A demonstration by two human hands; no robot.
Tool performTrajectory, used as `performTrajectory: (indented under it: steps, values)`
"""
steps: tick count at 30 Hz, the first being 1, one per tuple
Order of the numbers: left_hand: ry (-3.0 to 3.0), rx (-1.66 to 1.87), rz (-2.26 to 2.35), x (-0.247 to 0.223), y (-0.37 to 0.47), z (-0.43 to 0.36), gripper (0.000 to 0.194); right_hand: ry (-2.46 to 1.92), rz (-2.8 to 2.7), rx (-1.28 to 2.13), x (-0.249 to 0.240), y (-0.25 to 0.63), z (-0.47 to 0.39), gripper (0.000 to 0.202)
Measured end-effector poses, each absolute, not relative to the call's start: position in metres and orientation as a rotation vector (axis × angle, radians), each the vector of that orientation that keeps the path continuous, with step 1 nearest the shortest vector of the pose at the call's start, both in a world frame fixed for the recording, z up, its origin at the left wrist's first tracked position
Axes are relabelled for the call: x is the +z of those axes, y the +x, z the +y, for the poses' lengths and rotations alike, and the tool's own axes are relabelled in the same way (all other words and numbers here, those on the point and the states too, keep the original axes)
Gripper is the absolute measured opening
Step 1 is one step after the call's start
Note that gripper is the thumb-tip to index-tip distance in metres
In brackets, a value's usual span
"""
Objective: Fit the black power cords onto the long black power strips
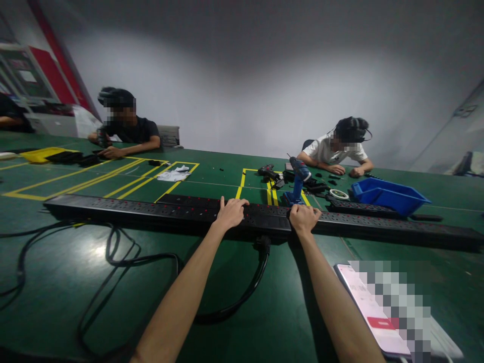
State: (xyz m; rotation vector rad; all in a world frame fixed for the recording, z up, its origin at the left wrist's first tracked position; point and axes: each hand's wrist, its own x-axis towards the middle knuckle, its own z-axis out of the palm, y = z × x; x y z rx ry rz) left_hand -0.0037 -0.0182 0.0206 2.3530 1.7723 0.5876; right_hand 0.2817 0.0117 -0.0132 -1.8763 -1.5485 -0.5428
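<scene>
Crosswise, a black strip (266, 222) spans the green desk (235, 259); the left hand (231, 214) rests bent over its middle, the right hand (304, 219) touches it further right, fingers curled in; whether either grips, I cannot tell

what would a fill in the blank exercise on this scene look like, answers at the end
1. The left hand touches a long power strip whose colour is ____.
2. The open bin on the table is coloured ____.
3. The upright drill stands just beyond the person's ____ hand.
4. The marking lines on the table are coloured ____.

Missing words: black; blue; right; yellow
</scene>
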Motion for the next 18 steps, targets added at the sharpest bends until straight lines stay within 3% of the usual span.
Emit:
performTrajectory:
  steps: [12,18]
  values:
    - [2.360,0.581,1.809,0.020,-0.001,-0.019,0.038,-1.933,-1.596,-0.417,-0.007,0.281,0.006,0.041]
    - [2.347,0.610,1.816,0.017,-0.001,-0.018,0.036,-1.863,-1.475,0.022,0.036,0.274,0.007,0.028]
